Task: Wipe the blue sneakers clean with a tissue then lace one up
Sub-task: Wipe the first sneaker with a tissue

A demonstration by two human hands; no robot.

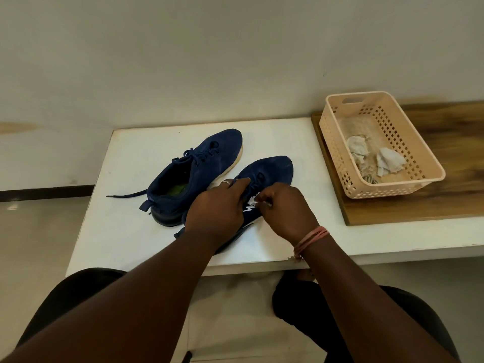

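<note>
Two blue sneakers lie on a white table (125, 231). The far sneaker (199, 169) lies on its side with a loose lace trailing left. The near sneaker (272, 170) has its toe pointing away from me. My left hand (217, 208) lies over its opening and grips the upper. My right hand (285, 210) pinches a small white tissue (253, 200) against the sneaker's side, by the white logo. The heel of the near sneaker is hidden under my left hand and forearm.
A peach plastic basket (419, 184) with crumpled used tissues (390, 163) stands on a wooden board (458, 179) to the right. A wall rises right behind the table. My knees are under the table's near edge.
</note>
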